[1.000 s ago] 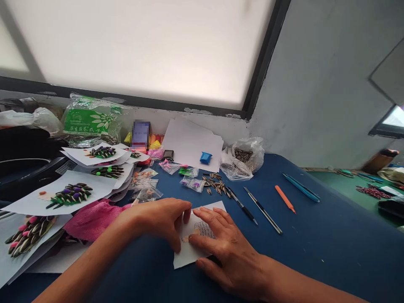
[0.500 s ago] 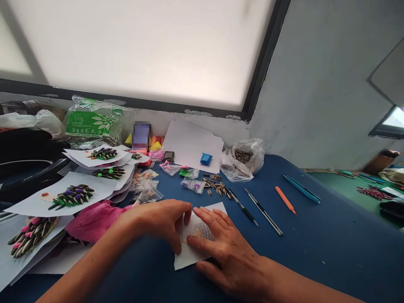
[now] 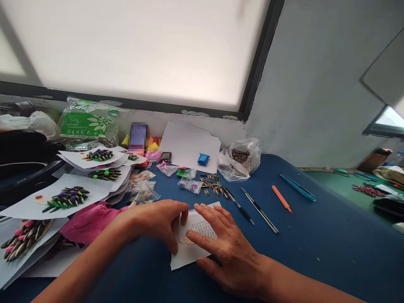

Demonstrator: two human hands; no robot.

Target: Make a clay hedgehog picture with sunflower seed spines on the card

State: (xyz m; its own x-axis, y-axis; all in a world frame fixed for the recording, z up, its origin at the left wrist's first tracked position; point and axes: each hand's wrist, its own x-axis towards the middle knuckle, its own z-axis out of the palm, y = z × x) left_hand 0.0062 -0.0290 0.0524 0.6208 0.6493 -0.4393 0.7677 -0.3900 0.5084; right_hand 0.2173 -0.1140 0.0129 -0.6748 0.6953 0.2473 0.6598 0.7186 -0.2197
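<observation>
Bright window, grey wall, blue tabletop

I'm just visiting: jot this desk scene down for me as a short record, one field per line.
Left hand: open, fingers bent at the left side of a small sheet
Right hand: open, fingers spread over the same sheet
Drawing: dark scalloped lines, partly hidden
Beyond the hands: loose striped seeds
Right of the seeds: black pen, orange pen
Far left: stacked sheets decorated with seeds
Surface: blue tabletop
</observation>
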